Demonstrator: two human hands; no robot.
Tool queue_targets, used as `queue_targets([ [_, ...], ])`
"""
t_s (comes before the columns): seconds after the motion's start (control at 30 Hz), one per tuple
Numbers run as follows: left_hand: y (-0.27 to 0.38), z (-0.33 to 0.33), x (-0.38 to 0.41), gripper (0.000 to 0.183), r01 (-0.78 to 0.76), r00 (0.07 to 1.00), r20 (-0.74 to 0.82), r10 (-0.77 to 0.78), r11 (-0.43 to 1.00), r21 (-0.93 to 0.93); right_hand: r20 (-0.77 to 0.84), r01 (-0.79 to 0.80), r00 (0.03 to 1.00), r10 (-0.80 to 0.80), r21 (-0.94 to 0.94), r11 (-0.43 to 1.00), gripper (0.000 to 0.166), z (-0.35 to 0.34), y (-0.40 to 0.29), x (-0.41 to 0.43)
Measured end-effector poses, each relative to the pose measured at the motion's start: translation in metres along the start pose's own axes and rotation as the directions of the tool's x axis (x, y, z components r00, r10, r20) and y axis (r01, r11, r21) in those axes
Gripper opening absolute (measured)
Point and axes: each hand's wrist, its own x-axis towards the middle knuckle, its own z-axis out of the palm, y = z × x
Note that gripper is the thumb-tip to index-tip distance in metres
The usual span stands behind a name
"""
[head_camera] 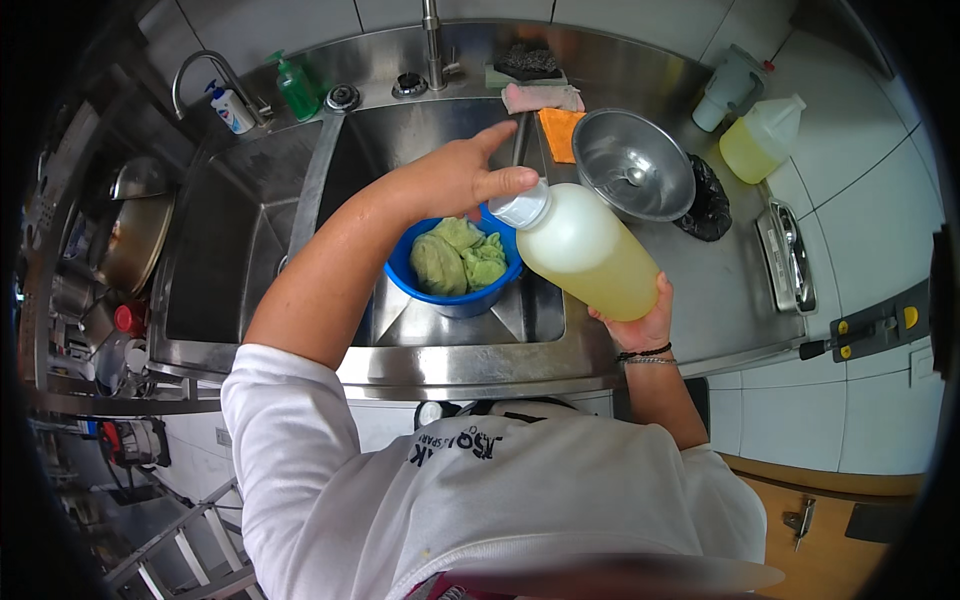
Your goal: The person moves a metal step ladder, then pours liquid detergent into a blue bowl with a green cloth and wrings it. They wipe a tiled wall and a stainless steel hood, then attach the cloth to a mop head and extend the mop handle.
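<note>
My right hand [641,324] supports the base of a large translucent plastic bottle [592,251] holding pale yellow liquid. The bottle leans, its white cap [520,204] pointing up and left. At the cap is my left hand [469,176], the thumb lying along its upper side and the index finger stretched away. The other fingers are mostly hidden, so a grip on the cap cannot be confirmed. Just below that hand, a blue plastic basin [459,304] in the stainless steel sink [540,304] contains pale green leafy vegetables [448,259].
A metal bowl [634,165] tops the right counter, beside an orange cloth [561,135] and a black plastic bag [709,199]. Farther right stand a yellow-liquid jug [761,139] and a cutlery tray [786,255]. Soap bottles [296,90] and a faucet [435,49] line the back.
</note>
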Motion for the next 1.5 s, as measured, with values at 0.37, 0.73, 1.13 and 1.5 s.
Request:
queue_targets([
  [0.37, -0.017, -0.007, 0.010, 0.050, -0.151, 0.988, 0.020, 0.150, 0.987, 0.052, 0.015, 0.019, 1.000, -0.018, -0.048, 0.999, 0.056, -0.002, 0.003, 0.016],
  [0.73, -0.045, -0.008, 0.023, 0.060, -0.405, 0.898, -0.058, 0.436, 0.871, 0.278, -0.050, -0.006, 0.999, 0.005, -0.011, 1.000, 0.055, -0.001, 0.008, 0.020],
  [1.13, -0.069, 0.006, 0.038, 0.055, -0.301, 0.947, -0.085, 0.310, 0.949, 0.096, -0.138, -0.006, 0.990, 0.007, 0.008, 1.000, 0.054, -0.001, 0.012, 0.027],
  [1.5, -0.111, -0.048, 0.017, 0.063, -0.009, 0.978, -0.190, 0.084, 0.930, 0.367, -0.181, 0.065, 0.978, -0.100, -0.188, 0.980, 0.052, 0.000, 0.003, 0.025],
])
